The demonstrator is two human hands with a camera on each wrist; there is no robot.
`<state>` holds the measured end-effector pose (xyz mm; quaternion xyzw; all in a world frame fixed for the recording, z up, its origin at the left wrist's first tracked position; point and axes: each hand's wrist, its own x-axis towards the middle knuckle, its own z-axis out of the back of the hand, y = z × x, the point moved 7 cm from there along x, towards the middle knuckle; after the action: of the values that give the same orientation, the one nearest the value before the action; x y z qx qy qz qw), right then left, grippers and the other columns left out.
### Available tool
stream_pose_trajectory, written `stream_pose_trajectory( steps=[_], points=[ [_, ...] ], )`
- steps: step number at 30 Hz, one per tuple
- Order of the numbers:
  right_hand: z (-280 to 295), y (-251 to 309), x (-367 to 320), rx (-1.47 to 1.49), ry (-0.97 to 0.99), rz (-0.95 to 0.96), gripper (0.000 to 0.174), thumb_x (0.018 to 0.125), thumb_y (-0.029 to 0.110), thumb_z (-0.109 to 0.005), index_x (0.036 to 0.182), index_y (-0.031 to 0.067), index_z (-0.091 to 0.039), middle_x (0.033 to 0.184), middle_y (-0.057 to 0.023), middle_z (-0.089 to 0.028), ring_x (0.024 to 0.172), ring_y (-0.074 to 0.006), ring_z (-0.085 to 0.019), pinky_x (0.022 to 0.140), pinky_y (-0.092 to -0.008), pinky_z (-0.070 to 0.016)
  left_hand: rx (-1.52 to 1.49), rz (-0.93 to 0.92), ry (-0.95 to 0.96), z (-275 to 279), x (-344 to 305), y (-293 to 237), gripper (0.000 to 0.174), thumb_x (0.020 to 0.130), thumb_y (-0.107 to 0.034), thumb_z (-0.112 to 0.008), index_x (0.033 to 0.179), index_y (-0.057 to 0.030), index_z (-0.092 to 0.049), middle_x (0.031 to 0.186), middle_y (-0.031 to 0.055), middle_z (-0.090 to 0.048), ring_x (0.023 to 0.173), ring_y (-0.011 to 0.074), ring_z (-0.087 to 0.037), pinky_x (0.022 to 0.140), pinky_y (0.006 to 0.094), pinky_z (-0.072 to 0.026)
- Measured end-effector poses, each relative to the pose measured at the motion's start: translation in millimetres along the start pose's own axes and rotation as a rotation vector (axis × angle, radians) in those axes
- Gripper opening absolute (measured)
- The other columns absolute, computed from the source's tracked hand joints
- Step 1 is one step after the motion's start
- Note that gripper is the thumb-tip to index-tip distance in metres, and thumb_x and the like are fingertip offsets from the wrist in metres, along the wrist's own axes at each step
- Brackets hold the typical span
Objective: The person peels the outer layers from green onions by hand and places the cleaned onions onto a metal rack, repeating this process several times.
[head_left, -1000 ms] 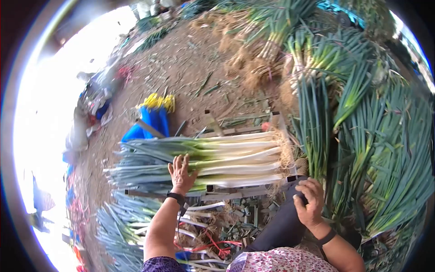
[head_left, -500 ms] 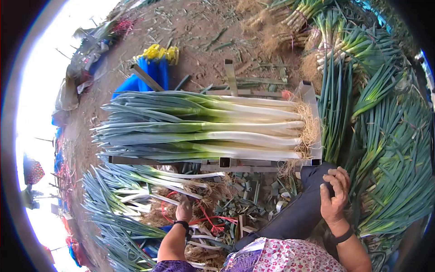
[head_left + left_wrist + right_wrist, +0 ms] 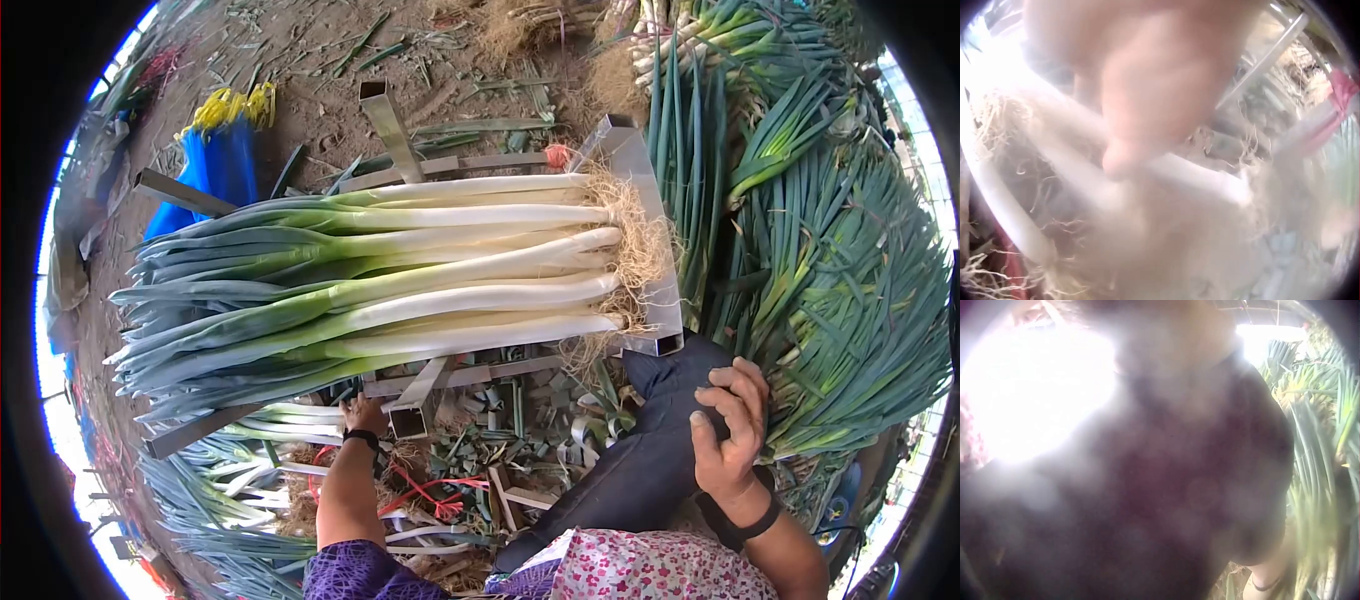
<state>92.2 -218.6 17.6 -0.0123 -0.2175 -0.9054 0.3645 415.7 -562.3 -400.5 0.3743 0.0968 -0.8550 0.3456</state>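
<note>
A thick layer of long green onions (image 3: pixel 450 255) lies across a metal frame (image 3: pixel 655 240), white stalks and roots to the right, leaves to the left. Below its near edge my left hand (image 3: pixel 362 412) reaches into loose green onions (image 3: pixel 260 500) on the ground. In the left wrist view the thumb (image 3: pixel 1147 119) comes down over a white stalk (image 3: pixel 1204 179), which the hand appears to grip; blur and the hand hide the other fingers. My right hand (image 3: pixel 735 425) hangs over the dark-trousered knee (image 3: pixel 650 430), fingers loosely curled around nothing.
Bundled green onions (image 3: pixel 850 270) are heaped along the right. Metal posts (image 3: pixel 390 130) stick up from the frame. A blue bag (image 3: pixel 220 165) with a yellow top lies beyond it. Red twine (image 3: pixel 440 497) and cut leaf scraps lie near the legs.
My left hand has come off the layer on the frame and gone down among the loose green onions, then farther forward there. My right hand stays by the knee. The head view has shifted.
</note>
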Motion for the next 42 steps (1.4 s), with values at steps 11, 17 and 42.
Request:
stream_pose_trajectory(
  steps=[11, 17, 42],
  points=[
    [-3.0, 1.8, -1.0, -0.029, 0.017, -0.004, 0.018, 0.071, 0.009, -0.061, 0.088, 0.0052, -0.06, 0.104, -0.011, -0.055, 0.109, -0.0354, -0.046, 0.096, -0.0462, -0.0362, 0.027, 0.019, 0.083, 20.1, -48.6, 129.1, 0.076, 0.072, -0.004, -0.064, 0.139, -0.0275, -0.038, 0.14, 0.0164, -0.034, 0.12, 0.0376, -0.043, 0.098, 0.0442, -0.0404],
    [-3.1, 2.1, 0.1, -0.032, 0.017, -0.008, 0.019, 0.07, 0.008, -0.062, 0.089, 0.0055, -0.061, 0.103, -0.0106, -0.056, 0.109, -0.035, -0.046, 0.097, -0.0457, -0.0365, 0.08, 0.024, -0.05, -27.3, -28.7, 77.7, 0.069, 0.069, -0.016, -0.069, 0.133, -0.0157, -0.043, 0.142, 0.0113, -0.035, 0.133, 0.0329, -0.03, 0.106, 0.0501, -0.0299],
    [15.9, 56.1, 8.3, -0.059, 0.062, 0.213, 0.031, 0.067, 0.025, -0.069, 0.095, 0.0117, -0.066, 0.099, -0.0081, -0.06, 0.104, -0.0287, -0.052, 0.097, -0.0449, -0.0344, -0.173, -0.596, 0.096, 294.7, -223.4, -61.0, 0.039, 0.065, -0.032, -0.073, 0.087, -0.0026, -0.063, 0.081, 0.0194, -0.065, 0.077, 0.0339, -0.063, 0.068, 0.0409, -0.0506]
  ],
)
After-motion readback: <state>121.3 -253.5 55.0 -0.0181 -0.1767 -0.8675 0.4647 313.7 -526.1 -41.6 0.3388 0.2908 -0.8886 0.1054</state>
